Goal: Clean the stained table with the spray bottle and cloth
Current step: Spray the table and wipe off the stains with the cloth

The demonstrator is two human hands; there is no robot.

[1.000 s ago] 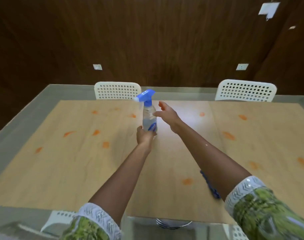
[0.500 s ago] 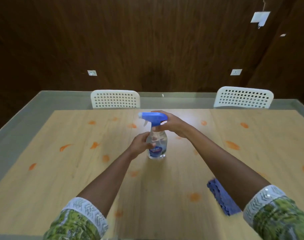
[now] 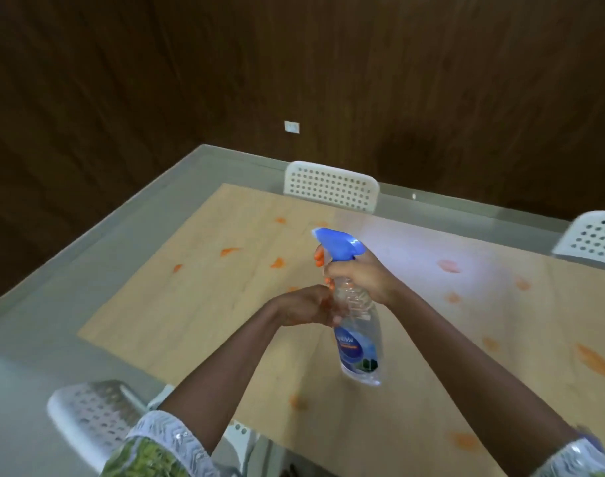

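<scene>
The spray bottle [image 3: 357, 325] is held clear above the stained table [image 3: 204, 304], gripped at the neck by the right hand [image 3: 359, 275]; the left hand [image 3: 302, 306] is curled against its body. Overspray beyond the orange stains [image 3: 277, 262] is judged possible, the nozzle being aimed high. The cloth cannot be made out.

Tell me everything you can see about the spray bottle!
The spray bottle has a clear plastic body with a blue label low on its front and a bright blue trigger head, nozzle pointing left and away. It looks lifted off the table and tilted, base nearer the camera. The right hand grips its neck just under the head, a finger at the trigger. The left hand touches the upper body from the left. How much liquid it holds cannot be told.
</scene>
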